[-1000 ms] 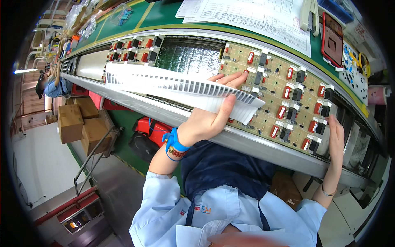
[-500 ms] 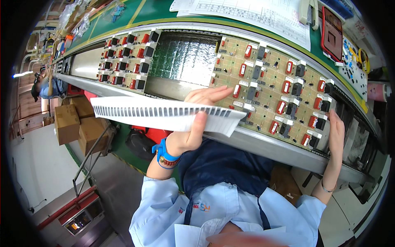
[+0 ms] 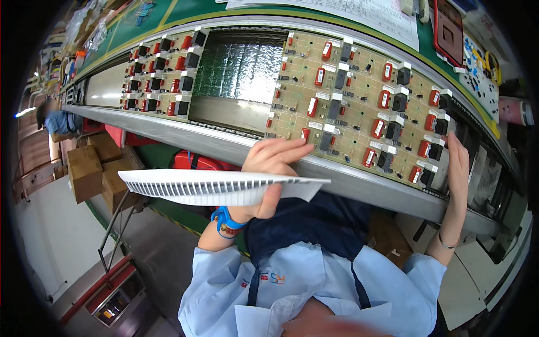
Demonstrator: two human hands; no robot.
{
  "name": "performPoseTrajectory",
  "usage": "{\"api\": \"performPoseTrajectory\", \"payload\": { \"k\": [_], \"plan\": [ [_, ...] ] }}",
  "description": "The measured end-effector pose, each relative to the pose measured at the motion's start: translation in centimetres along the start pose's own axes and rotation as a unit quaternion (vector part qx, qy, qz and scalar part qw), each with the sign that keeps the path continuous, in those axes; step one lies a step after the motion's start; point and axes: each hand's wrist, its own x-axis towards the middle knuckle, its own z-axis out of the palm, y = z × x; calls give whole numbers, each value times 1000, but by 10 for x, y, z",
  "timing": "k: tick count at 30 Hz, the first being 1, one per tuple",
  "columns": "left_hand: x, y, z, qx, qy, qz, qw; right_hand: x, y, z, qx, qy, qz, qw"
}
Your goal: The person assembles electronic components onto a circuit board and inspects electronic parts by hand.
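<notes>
Paper (image 3: 196,187) with dark stripes is pinched in the fingers of the left hand (image 3: 264,162), near the metal rail (image 3: 359,182). The right hand (image 3: 458,164), fingers straight and together, is beside the big board (image 3: 362,92).

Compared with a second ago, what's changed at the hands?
The left hand drew back toward the person's body, carrying the white strip off from over the large circuit board. Nothing was picked up or let go. The right hand stayed at the board's right end.
</notes>
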Motion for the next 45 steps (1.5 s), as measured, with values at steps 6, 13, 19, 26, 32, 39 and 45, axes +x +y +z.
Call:
{"api": "performPoseTrajectory", "payload": {
  "k": [6,13,19,26,32,39,45],
  "plan": [
    [1,15,23,28,-41,64,997,0,0,-1,5,-9,3,1000],
    [9,23,41,53,-78,51,994,2,8,-3,19,-37,-8,999],
    [15,22,47,54,-66,68,994,0,7,-3,18,-35,-2,999],
    [15,28,42,144,-50,61,986,0,4,-2,15,-32,-10,999],
    [17,28,42,136,-26,63,988,0,-4,-5,-15,-24,-18,999],
    [8,8,33,13,80,121,989,-4,-81,0,-106,24,-200,974],
    [13,-3,35,-54,113,143,982,8,-126,50,-198,-119,-388,892]
  ]
}}
